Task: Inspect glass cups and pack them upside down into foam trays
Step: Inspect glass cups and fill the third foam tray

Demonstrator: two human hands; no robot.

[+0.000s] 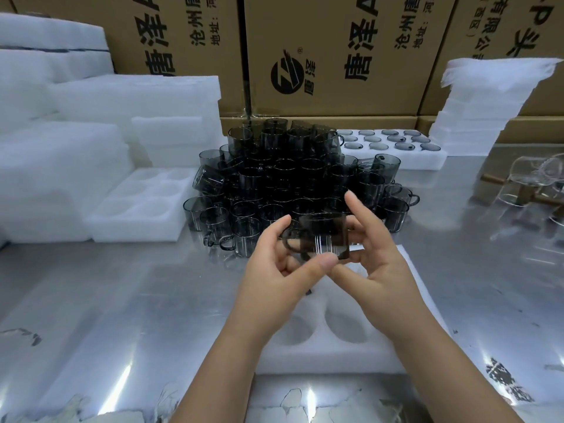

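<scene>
Head view: fingers of the left hand (274,276) and right hand (381,270) hold a smoky grey handled glass cup (323,233) for inspection, likely next inverting it into the white foam tray (335,358).

Both arms (235,346) hide much of the near foam tray (335,358). The cup (323,236) is smeared by motion. Clear glasses (531,178) run off the right edge.

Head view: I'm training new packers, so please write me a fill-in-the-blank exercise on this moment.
1. The left hand and right hand hold one smoky cup over a white ____ tray.
2. That tray's visible wells are ____.
3. Behind the cup pile stand cardboard ____.
Missing words: foam; empty; boxes.
</scene>
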